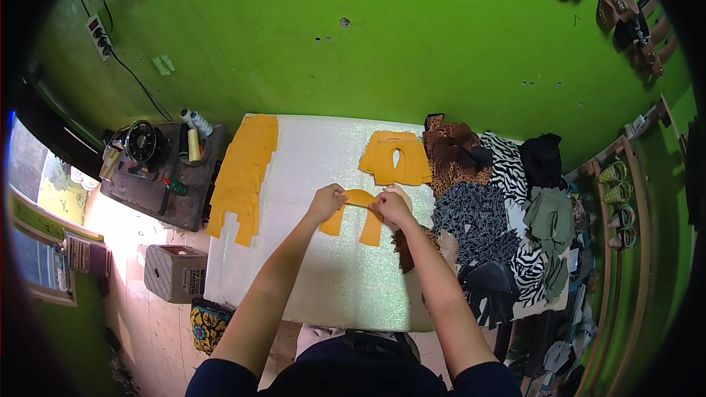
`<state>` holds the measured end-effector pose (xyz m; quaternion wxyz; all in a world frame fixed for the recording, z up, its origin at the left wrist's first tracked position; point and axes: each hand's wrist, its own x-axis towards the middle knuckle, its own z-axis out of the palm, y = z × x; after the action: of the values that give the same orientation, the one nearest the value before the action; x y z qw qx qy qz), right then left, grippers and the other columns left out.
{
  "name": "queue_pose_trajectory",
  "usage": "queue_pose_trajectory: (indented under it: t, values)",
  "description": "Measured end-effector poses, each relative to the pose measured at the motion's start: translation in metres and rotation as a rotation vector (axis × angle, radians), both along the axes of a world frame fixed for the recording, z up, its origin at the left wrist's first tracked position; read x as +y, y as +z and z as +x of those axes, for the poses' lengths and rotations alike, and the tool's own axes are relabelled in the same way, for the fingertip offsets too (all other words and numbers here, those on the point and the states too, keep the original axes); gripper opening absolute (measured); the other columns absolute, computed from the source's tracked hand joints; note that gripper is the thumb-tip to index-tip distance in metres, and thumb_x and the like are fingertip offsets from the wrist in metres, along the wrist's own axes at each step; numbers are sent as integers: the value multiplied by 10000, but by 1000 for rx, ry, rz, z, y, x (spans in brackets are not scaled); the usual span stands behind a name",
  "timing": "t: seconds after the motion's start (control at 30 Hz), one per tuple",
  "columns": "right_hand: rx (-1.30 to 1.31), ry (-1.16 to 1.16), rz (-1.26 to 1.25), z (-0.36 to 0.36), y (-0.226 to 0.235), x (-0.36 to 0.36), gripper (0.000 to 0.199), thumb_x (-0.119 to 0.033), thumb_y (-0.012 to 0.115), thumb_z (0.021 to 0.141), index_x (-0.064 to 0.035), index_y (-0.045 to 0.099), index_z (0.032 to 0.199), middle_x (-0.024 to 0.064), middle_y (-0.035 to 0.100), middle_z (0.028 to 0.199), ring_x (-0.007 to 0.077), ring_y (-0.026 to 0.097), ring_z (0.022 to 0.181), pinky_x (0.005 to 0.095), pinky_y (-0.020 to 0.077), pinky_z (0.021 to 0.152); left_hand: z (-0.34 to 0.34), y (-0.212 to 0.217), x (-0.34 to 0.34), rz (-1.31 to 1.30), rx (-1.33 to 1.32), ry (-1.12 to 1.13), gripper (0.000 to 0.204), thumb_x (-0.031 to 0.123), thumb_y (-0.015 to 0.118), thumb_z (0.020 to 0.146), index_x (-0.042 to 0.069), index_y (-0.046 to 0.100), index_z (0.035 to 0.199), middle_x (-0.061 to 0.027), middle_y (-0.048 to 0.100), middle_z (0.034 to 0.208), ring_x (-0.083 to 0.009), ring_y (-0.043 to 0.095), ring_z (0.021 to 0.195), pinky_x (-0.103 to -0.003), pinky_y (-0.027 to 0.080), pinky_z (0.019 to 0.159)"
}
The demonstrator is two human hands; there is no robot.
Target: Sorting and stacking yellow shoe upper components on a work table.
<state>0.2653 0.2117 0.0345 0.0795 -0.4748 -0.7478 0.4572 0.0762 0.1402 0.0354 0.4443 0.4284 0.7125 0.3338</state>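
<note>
Over the middle of the white table (309,287), a mustard-yellow U-shaped cut piece (371,231) hangs between my hands, its two legs toward me. The fingers of my left hand (327,203) pinch its upper left edge. My right hand (392,206) grips the upper right edge. Beyond my right hand lies a small stack of similar yellow pieces (379,169), the top one with an opening in its middle. Along the table's left side, more yellow pieces (246,169) lie overlapped in a long row. Whether the material is fabric or leather, I cannot tell.
Leopard-print (445,165), zebra-print (506,165), dark patterned (474,224) and olive pieces (551,217) cover the table's right side. At left stands a sewing machine (143,145) with thread cones (194,145). Below it sits a grey box (175,273). Sandals (616,195) rest on a rack at right.
</note>
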Motion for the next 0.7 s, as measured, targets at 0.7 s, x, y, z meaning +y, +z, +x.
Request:
queue_pose_trajectory:
  t: [0.7]
  values:
    - [-263,-164,128,-18,-10,-14,298,-194,646,728,-114,507,979,78,587,875,260,575,839,369,440,701,14,-14,-6,182,586,-10,180,71,595,732,37,554,903,-136,520,893,-301,515,898,-373,440,767]
